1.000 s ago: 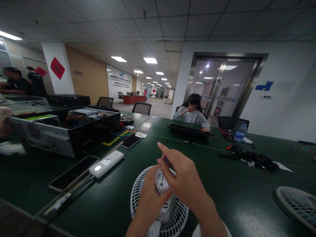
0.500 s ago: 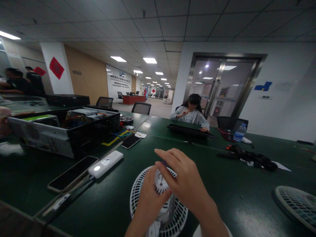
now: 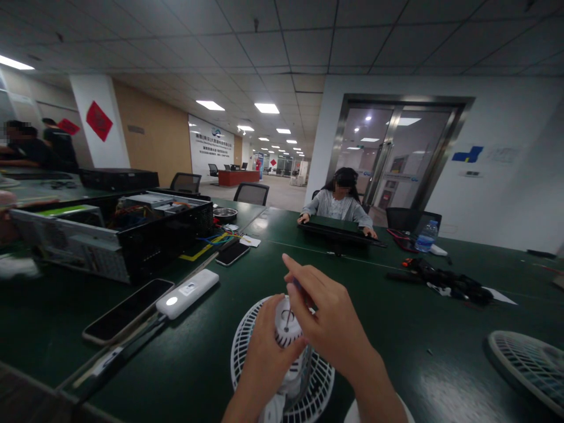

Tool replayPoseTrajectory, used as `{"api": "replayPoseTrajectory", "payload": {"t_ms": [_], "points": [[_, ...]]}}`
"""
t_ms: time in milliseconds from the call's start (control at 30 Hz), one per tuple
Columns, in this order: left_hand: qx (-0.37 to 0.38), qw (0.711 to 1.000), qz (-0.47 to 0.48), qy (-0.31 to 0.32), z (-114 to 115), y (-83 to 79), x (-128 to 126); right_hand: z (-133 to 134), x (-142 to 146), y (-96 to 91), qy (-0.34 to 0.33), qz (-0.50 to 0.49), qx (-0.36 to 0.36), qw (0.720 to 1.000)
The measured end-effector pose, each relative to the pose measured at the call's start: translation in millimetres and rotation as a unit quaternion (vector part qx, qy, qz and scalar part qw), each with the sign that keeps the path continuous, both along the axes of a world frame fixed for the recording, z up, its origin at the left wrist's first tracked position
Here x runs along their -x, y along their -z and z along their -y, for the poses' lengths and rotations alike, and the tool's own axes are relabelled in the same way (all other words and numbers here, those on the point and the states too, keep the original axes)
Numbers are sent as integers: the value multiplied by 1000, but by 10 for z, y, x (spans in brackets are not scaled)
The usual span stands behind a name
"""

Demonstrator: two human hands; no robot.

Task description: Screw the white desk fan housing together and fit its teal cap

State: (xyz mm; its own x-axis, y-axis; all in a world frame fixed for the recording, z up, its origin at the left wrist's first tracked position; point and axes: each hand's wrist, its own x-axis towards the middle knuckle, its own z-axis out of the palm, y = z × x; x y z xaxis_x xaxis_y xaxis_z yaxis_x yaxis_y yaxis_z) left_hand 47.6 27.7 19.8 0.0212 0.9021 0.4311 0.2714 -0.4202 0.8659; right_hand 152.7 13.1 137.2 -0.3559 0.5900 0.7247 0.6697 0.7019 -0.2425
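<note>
Under both hands, a white fan [image 3: 294, 376] sits back side up on the green table [image 3: 194, 370]. The left hand [image 3: 267, 346] is curled around the round top of the fan and holds it. The right hand [image 3: 332, 314] pinches a thin tool [image 3: 296, 284], mostly hidden by the fingers, with its tip down at a small hole. Left of the hands are a white box [image 3: 188, 294] and a phone [image 3: 127, 310]. Far to their right lies a round grille [image 3: 529, 365]. Past the hands, a person [image 3: 337, 205] holds a flat black thing [image 3: 339, 233].
</note>
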Motion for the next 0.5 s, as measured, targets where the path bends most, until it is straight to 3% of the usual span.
{"api": "replayPoseTrajectory", "payload": {"t_ms": [200, 367, 500], "points": [[2, 1000, 0, -7, 13, 7, -5, -3, -17, 18, -8, 20, -2, 1000], [-3, 1000, -12, -14, -2, 27, -11, -45, 14, 62, 63, 38, -62, 995], [0, 1000, -18, -8, -6, 25, -4, 4, -10, 0, 64, 34, -5, 997]]}}
